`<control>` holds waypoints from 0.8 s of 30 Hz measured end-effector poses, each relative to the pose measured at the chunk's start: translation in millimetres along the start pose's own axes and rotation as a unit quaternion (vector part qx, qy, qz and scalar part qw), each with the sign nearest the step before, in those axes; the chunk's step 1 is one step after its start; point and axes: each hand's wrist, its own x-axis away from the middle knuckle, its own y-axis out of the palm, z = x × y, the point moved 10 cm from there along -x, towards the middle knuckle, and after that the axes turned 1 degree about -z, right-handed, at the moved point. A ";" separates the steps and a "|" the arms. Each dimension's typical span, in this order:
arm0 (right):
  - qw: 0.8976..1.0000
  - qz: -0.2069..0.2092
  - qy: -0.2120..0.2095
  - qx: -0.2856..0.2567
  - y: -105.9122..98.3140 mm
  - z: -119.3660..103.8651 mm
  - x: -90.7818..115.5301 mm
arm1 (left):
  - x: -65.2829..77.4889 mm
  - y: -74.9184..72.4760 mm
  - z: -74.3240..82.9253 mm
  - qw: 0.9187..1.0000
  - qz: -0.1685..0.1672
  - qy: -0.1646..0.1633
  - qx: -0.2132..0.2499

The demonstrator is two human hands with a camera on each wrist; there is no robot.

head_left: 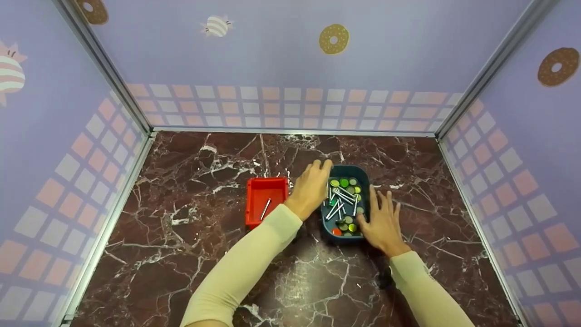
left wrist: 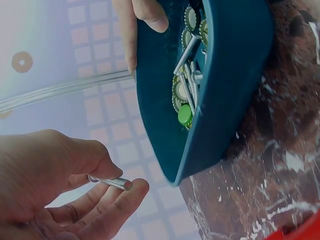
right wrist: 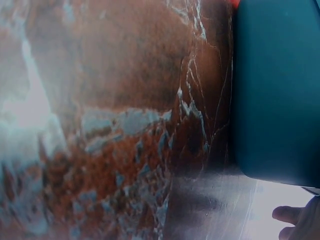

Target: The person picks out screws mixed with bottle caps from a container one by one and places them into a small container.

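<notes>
In the left wrist view, a silver threaded bolt (left wrist: 115, 183) is pinched between the thumb and fingers of my left hand (head_left: 312, 186), beside the left wall of a dark teal box (head_left: 347, 170). My right hand (head_left: 383, 222) holds the box's right wall, thumb over the rim inside and a finger along the outside. Inside the box lie several bolts (head_left: 346, 195) mixed with bottle caps (head_left: 344, 182), some green, yellow and red. To the left of the box, a red tray (head_left: 268, 183) holds one bolt (head_left: 265, 209); my left wrist is just beside its right edge.
Both containers stand on a dark red marble-patterned tabletop (head_left: 204, 245) with white veins. Lilac panels with pastel squares and donut pictures close in the back wall (head_left: 281, 59), the left wall (head_left: 41, 136) and the right wall (head_left: 540, 136).
</notes>
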 end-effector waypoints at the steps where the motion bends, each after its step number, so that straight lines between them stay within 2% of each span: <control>1: 1.000 -0.001 0.000 -0.001 0.3 0.4 0.4 | 1.9 -1.9 -1.9 1.000 0.004 0.000 0.000; 6: 1.000 0.003 -0.001 0.001 -1.4 1.4 0.0 | 9.3 -10.8 -13.3 1.000 0.021 0.004 0.013; 14: 1.000 -0.002 0.000 0.005 -1.1 1.0 -0.1 | 24.2 -22.0 -42.0 0.998 0.038 -0.020 0.055; 24: 1.000 -0.001 0.002 0.000 0.1 0.2 0.4 | 41.7 -31.9 -87.0 0.987 0.038 -0.081 0.134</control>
